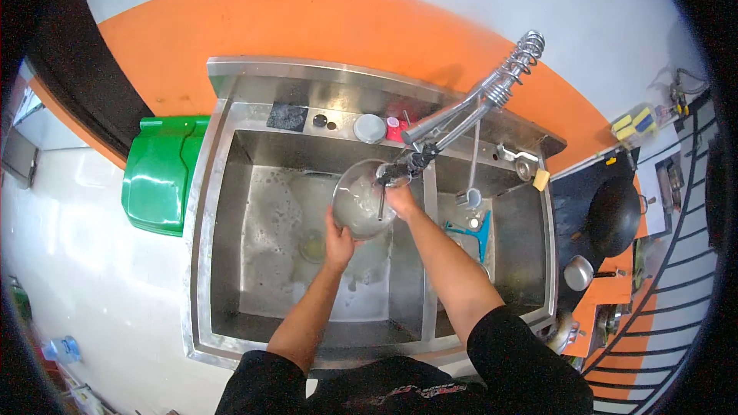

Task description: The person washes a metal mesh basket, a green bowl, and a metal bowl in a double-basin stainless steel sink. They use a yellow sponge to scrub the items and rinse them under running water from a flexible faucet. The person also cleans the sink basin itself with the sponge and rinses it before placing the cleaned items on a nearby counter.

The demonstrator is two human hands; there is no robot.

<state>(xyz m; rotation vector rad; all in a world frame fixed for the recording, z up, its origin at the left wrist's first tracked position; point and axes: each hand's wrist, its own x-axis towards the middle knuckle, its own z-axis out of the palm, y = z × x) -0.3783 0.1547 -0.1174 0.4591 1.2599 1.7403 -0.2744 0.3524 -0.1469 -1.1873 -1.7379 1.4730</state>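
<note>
A clear round bowl [360, 210] with water in it is tilted over the large left sink basin [271, 288]. My left hand [339, 242] grips its near left rim, thumb up along the side. At the bowl's right edge is my right hand [402, 200], its fingers partly hidden behind the spray head. This black and metal spray head [403, 170] hangs right above the bowl on a coiled-spring faucet [499, 92], and a thin lever [381, 202] points down from it. Shallow, foamy water covers part of the basin floor.
The right basin [519, 242] holds a blue squeegee [481, 236]. A dark scouring pad [287, 117], a grey round container [369, 128] and a pink bottle [394, 128] line the back ledge. Left stands a green bin [161, 178]; right, a wok [614, 216] and a saucepan [578, 273].
</note>
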